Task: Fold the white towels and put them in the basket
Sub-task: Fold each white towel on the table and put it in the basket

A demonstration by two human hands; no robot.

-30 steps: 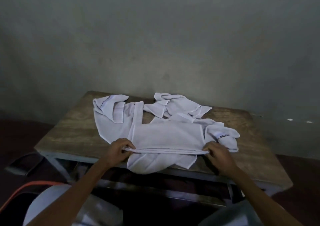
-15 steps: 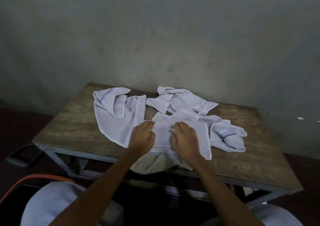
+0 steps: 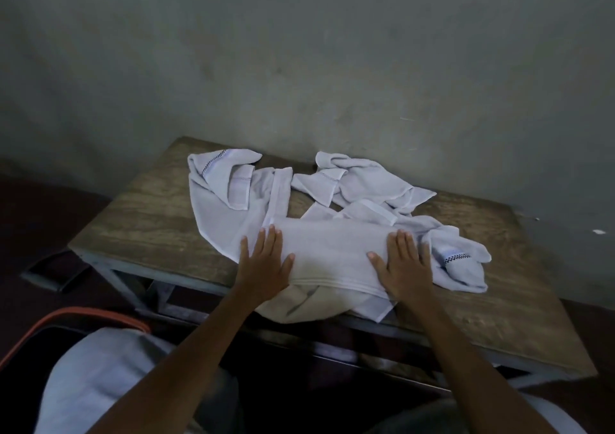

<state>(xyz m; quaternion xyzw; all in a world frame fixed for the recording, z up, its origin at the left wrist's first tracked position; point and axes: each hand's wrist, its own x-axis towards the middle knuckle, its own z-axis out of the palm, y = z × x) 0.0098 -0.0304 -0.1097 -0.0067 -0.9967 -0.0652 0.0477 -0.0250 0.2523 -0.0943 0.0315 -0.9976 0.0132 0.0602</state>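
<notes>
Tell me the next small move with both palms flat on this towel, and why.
Probably fold it in half crosswise: the left hand carries its end of the folded towel over to the right hand. Both hands lie flat at its ends; the strip looks smooth but long.

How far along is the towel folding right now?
Done: the front towel is folded into a band on the table. In hand: left hand and right hand press it flat. Left: the crumpled towels behind lie unfolded; none is visibly in a basket.
</notes>
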